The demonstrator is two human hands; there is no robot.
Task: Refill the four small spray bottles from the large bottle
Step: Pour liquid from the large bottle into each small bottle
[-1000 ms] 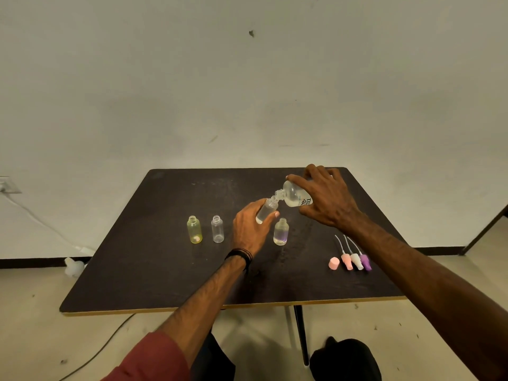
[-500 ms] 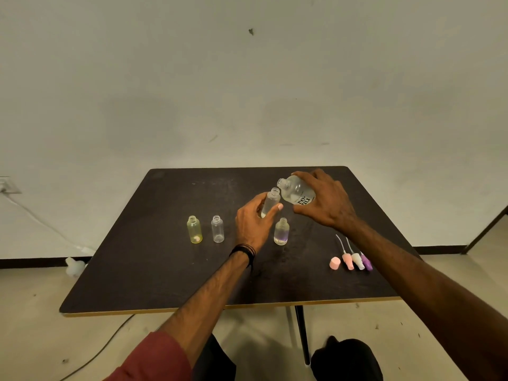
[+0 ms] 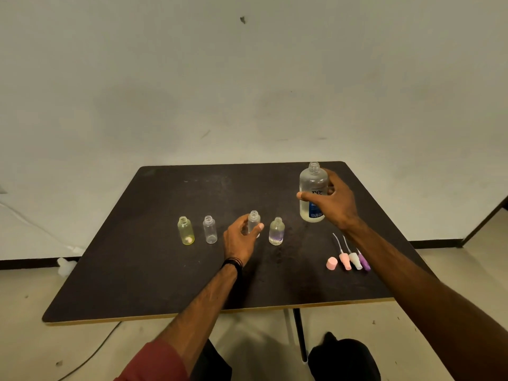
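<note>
Four small uncapped spray bottles stand in a row on the dark table [image 3: 154, 276]. From the left: a yellow bottle [image 3: 186, 231], a clear bottle [image 3: 210, 229], a clear bottle [image 3: 254, 220] gripped upright by my left hand [image 3: 238, 241], and a purple-tinted bottle [image 3: 276, 231] with liquid in it. My right hand [image 3: 334, 206] holds the large clear bottle [image 3: 312, 185] upright at the right rear; it is uncapped, carries a blue label and is partly full. Whether the large bottle touches the table I cannot tell.
Near the table's right front lie a loose pink cap [image 3: 331, 263] and three spray heads with dip tubes: pink [image 3: 344, 260], white [image 3: 355, 259] and purple [image 3: 364, 261]. A cable [image 3: 90, 353] runs over the floor at the left. A black table leg [image 3: 299, 334] stands below the front edge.
The large bottle was tipped over the small bottle in my left hand; my right hand has swung it upright and away to the right. My left hand has lowered the small bottle to the row.
</note>
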